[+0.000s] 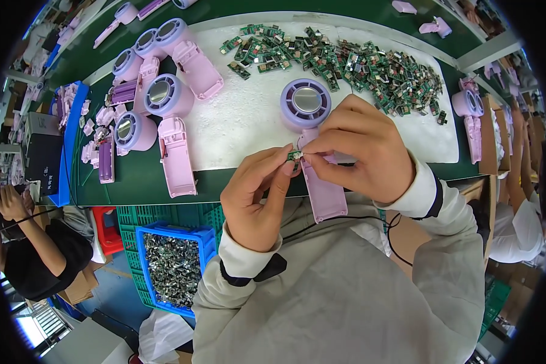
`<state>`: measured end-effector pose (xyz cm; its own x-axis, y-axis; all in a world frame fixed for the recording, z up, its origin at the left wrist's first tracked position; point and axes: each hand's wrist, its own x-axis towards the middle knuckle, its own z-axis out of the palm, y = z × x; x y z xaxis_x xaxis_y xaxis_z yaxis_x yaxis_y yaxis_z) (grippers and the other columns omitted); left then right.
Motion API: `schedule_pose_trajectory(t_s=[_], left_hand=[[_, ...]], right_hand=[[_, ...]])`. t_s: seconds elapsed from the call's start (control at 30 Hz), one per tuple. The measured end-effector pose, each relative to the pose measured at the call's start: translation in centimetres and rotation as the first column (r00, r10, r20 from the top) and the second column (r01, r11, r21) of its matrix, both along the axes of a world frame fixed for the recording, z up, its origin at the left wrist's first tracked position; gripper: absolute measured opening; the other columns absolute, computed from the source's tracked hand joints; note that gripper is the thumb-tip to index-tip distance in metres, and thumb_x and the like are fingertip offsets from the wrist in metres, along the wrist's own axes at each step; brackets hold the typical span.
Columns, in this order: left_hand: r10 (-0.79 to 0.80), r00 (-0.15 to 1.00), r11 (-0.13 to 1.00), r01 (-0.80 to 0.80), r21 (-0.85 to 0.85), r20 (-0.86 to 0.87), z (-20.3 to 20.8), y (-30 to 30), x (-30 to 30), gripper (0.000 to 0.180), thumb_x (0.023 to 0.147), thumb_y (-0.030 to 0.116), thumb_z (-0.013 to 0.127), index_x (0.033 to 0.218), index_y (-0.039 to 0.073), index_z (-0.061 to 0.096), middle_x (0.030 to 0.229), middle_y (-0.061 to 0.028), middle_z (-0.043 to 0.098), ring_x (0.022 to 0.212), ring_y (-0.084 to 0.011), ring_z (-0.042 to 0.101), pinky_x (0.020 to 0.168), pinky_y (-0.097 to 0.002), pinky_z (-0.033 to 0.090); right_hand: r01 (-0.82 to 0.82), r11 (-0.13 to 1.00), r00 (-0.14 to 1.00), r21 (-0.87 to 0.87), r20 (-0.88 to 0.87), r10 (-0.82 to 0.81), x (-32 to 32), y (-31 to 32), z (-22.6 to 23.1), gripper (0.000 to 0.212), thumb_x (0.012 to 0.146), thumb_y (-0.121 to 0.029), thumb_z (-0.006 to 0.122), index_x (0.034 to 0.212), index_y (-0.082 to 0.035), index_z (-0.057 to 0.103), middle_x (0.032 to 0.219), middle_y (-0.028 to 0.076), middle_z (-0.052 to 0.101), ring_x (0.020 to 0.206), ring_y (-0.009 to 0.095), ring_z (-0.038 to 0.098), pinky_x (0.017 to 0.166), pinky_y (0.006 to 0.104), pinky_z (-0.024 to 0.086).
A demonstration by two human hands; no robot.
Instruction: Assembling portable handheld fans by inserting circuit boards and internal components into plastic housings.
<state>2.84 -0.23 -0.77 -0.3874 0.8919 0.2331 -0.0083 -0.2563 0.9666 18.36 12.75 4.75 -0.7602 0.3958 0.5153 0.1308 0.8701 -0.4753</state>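
Between the thumb and forefinger of my left hand (pixel 255 197) is a small green circuit board (pixel 293 156). My right hand (pixel 370 151) meets it at the board's right edge, thumb and forefinger pinched together. A tiny pale piece shows at those fingertips, too small to name. Under both hands lies a lilac handheld fan (pixel 326 197), its handle shell open and pointing toward me. Its round purple-ringed head (pixel 306 104) rests on the white foam sheet, beyond my fingers. My right hand covers part of the handle.
Loose circuit boards (pixel 382 73) are heaped along the far side of the foam sheet (pixel 230 130). More lilac fans (pixel 176 151) and purple cylindrical parts crowd the left. Below the table edge, a blue crate (pixel 142 255) holds many small parts. Other people sit at both sides.
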Motion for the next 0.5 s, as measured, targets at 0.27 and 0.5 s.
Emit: schedule_pose_trajectory(t_s=[0.27, 0.5], left_hand=[[0.267, 0.775, 0.964, -0.217, 0.155, -0.573, -0.7, -0.4, 1.5, 0.04, 0.088, -0.011, 0.069, 0.126, 0.0, 0.069, 0.116, -0.0191, 0.066, 0.095, -0.0261, 0.071, 0.078, -0.0281, 0.058], [0.372, 0.593, 0.928, -0.263, 0.266, -0.714, -0.8, -0.5, 2.5, 0.044, 0.086, -0.016, 0.068, 0.128, -0.003, 0.067, 0.117, -0.018, 0.061, 0.095, -0.0261, 0.069, 0.079, -0.0298, 0.056]], right_hand=[[0.231, 0.939, 0.97, -0.254, -0.014, -0.243, -0.3, -3.5, -0.8, 0.02, 0.072, 0.001, 0.08, 0.09, -0.003, 0.073, 0.081, 0.006, 0.065, 0.075, 0.022, 0.057, 0.065, 0.0322, 0.047], [0.263, 0.932, 0.947, -0.251, -0.12, -0.299, -0.6, -4.6, -1.5, 0.021, 0.072, 0.004, 0.079, 0.091, -0.002, 0.073, 0.078, 0.006, 0.065, 0.073, 0.02, 0.057, 0.065, 0.0315, 0.047]])
